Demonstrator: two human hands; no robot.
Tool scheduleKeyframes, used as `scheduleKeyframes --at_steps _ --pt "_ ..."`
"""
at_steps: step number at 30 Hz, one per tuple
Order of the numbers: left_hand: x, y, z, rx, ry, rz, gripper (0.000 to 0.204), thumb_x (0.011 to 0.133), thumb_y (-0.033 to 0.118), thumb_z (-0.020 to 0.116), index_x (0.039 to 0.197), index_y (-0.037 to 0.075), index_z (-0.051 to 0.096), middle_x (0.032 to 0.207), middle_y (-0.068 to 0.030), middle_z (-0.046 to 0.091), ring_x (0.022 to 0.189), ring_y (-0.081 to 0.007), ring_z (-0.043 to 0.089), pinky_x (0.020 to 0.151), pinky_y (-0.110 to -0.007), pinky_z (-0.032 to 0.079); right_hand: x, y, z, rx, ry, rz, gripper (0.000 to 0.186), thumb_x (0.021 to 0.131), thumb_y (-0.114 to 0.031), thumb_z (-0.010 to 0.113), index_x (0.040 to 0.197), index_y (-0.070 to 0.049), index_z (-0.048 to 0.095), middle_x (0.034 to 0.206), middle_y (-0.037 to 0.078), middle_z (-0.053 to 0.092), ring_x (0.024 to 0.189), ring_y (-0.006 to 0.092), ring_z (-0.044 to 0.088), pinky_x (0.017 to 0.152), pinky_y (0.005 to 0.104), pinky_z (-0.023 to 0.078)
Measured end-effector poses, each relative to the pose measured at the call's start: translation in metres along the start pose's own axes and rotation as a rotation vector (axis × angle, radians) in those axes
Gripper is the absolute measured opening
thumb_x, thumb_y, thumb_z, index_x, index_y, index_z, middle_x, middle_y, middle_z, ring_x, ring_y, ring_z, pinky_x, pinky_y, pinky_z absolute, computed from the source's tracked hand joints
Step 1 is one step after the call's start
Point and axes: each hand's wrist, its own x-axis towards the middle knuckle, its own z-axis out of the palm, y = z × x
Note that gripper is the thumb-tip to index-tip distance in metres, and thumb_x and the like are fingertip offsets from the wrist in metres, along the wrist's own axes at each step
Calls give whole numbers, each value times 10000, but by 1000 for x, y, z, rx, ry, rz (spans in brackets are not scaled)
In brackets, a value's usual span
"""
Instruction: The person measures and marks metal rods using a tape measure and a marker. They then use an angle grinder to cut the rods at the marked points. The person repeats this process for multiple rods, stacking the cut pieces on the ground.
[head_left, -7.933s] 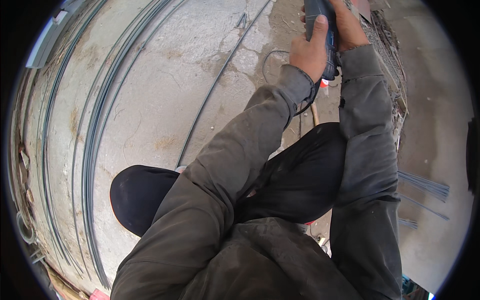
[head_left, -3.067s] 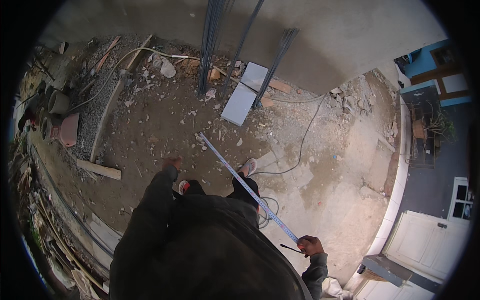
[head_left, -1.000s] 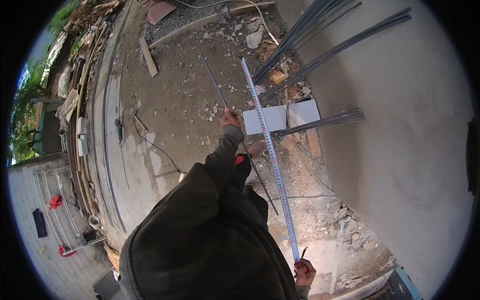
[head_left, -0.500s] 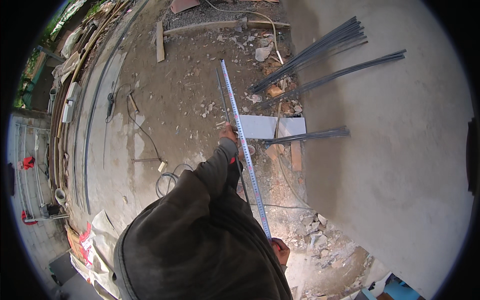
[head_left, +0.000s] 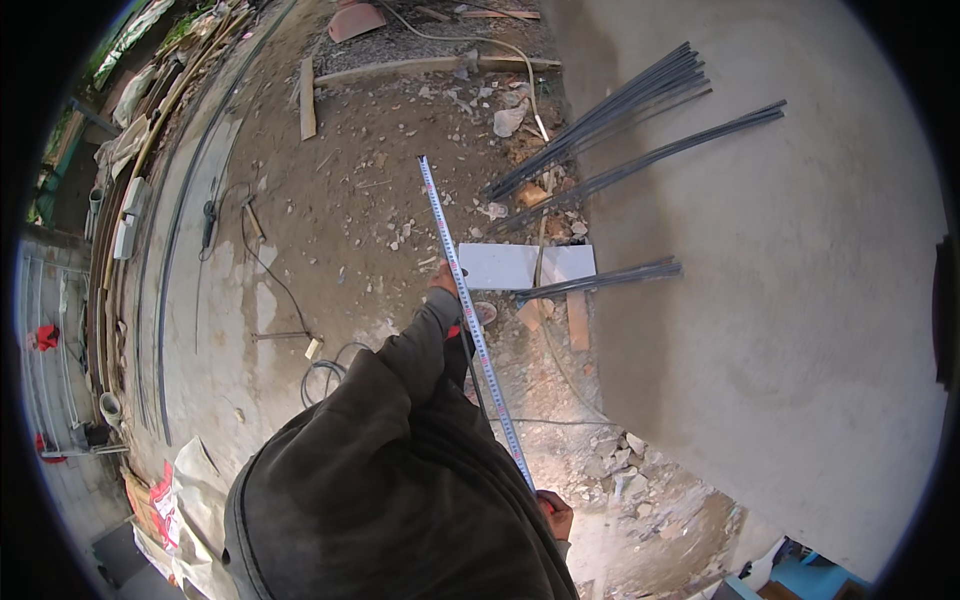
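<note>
While gripping a thin dark rod in the left hand, left of the white slab, holding a tape measure in the right hand, below the slab. Extended straight (markings showing) past the slab's left end.

A tape measure is running straight and diagonally from far left-of-centre to near right-of-centre, its narrow, pale blade showing dark and red markings. Its red case, mostly covered, is sitting at the near end. A thin, dark rod, partly hidden, is slanting just left of the blade.
</note>
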Motion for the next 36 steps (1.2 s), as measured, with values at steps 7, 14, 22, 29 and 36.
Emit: scheduleKeyframes --at_steps 7,14,22,29,36 --pt "-6 9 12 34 38 9 655 1021 597 367 767 67 658 626 -64 617 519 -203 542 531 -415 465 -7 12 17 12 49 -6 256 859 -196 718 973 34 718 762 60 680 684 118 619 584 271 500" --pt "6 71 -5 -224 -289 -246 401 1000 417 448 839 56 518 730 -123 570 608 -281 559 579 -419 526 35 2 0 -1 16 53 229 876 -177 704 994 19 720 850 96 709 817 157 641 759 296 500" --pt "20 62 -2 -137 -245 -192 513 1002 537 408 1015 31 494 952 -178 619 812 -338 618 689 -495 542 51 13 -34 -116 -4 30 297 853 -258 708 1041 -31 743 917 147 743 856 243 698 822 340 527" --pt "43 74 -16 -261 -289 -353 420 1023 398 387 1144 14 508 1095 -168 565 869 -308 582 754 -506 556 39 40 -38 -55 18 72 308 822 -231 704 1059 -38 742 909 148 735 858 224 683 825 337 521" --pt "72 88 -27 -324 -291 -174 548 1009 451 335 1073 -50 549 909 -186 605 756 -311 577 689 -443 546 44 47 -25 -84 -5 15 312 821 -244 699 1058 -47 744 893 144 735 851 227 685 822 343 521"
